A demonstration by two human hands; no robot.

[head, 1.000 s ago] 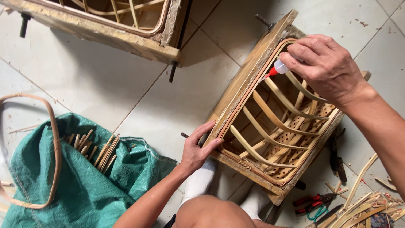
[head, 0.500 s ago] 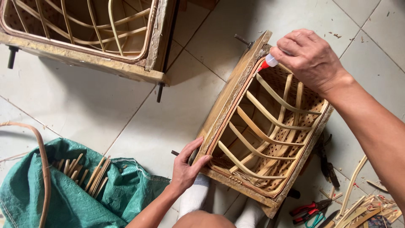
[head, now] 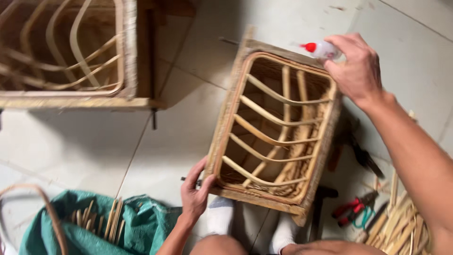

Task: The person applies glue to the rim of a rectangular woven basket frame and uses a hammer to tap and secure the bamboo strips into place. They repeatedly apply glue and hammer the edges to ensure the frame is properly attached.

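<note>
Our right hand [head: 356,66] has its fingers wrapped around a small white glue bottle [head: 325,49], red nozzle aimed left, hovering right at the far right corner of the rattan box frame [head: 276,127]. Our left hand [head: 196,191] pinches the near left corner of that frame, thumb on top of the edge and fingers curled under, steadying it. The frame sits in the middle of the tiled floor [head: 85,146], tilted up against our white socks [head: 222,215], its open face with the curved slats turned to us.

We judge this to be the gluing step: the nozzle is close to the bound rim but we can't tell whether it touches. Next, we reckon, comes a careful tip-down onto the joint and a light squeeze, frame held still.

The bottle is small, plain white, red-capped; any label is hidden by our fingers. Near left lies a green sack [head: 94,226] of rattan sticks, near right red-handled pliers [head: 351,208], far left a second frame [head: 71,52].
</note>
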